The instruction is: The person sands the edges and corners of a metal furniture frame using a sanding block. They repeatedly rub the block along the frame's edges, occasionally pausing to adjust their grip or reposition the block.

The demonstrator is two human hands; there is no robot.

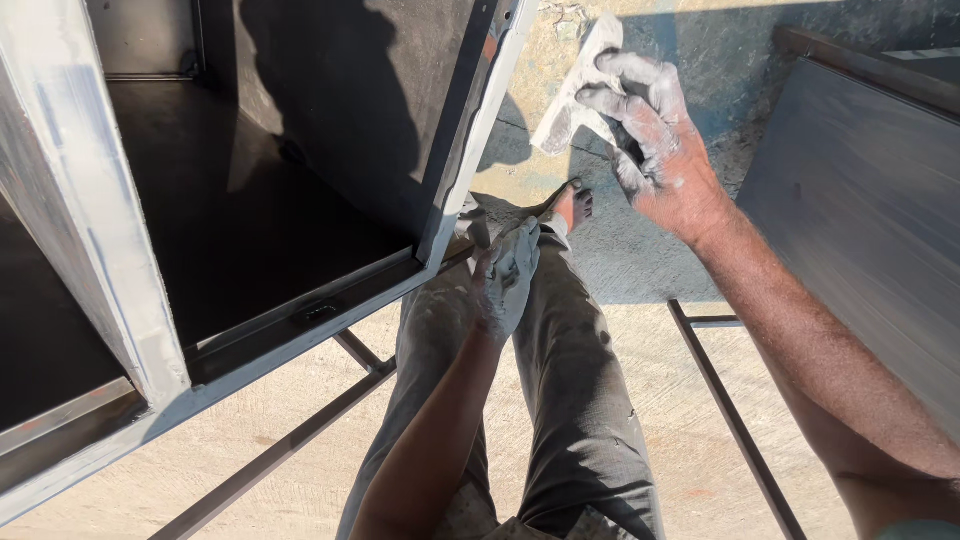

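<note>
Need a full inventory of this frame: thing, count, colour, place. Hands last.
metal cabinet frame: one, dark inside with pale grey coated edges, upper left, resting on a stand
stand bars: several, dark metal, under the frame and by the right leg
flat panel: one, grey, right edge
ground: pale concrete, sunlit below, shaded above
trousers: one pair, grey, dusty, centre
bare foot: one, on the ground at centre top
scraper: one, white-coated, top centre
right hand: powder-covered, grips the scraper
left hand: powder-covered, at the frame's lower corner; whether it holds anything is unclear
</note>
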